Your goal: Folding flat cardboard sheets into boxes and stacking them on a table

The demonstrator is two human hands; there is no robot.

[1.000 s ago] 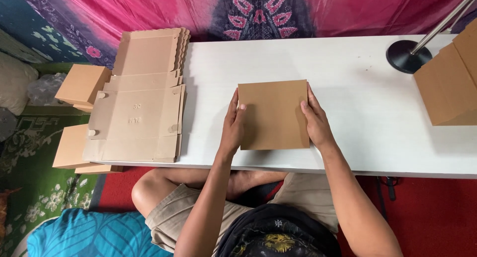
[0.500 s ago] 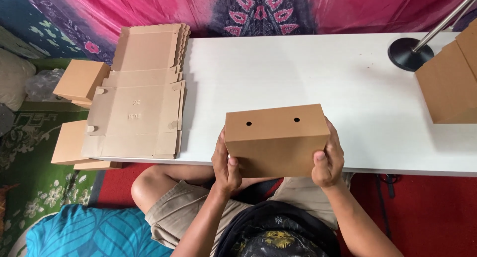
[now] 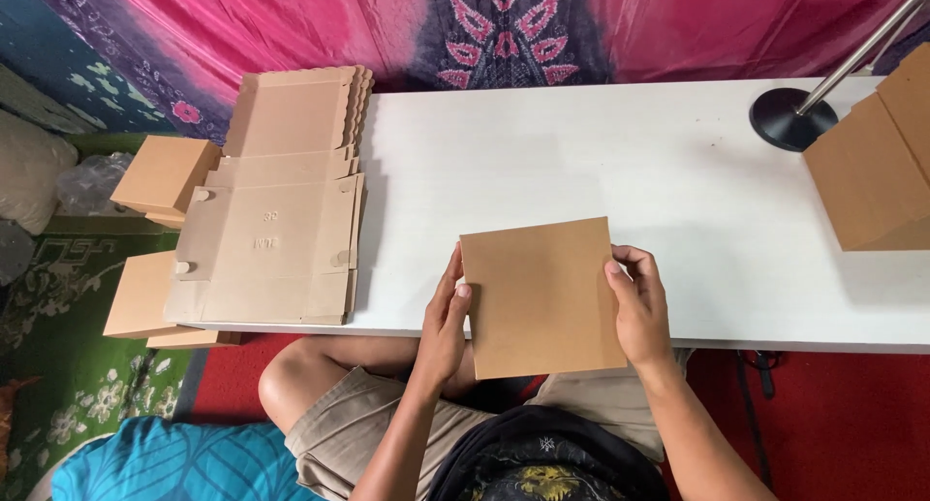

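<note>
Both hands are gripping a folded brown box (image 3: 542,297) at the table's (image 3: 581,162) near edge.
Left hand (image 3: 446,317) and right hand (image 3: 639,307) are clasping its sides; the flat blanks (image 3: 281,220) far left are lying unfolded, while finished boxes (image 3: 872,162) are standing far right.

left hand (image 3: 444,319): lower centre of frame, fingers upright, thumb curled inward, pressed flat against what it grips | right hand (image 3: 639,305): just right of centre, fingers wrapped over the edge, thumb on top | forearms: rise from bottom edge, converging upward | wrists: straight
</note>
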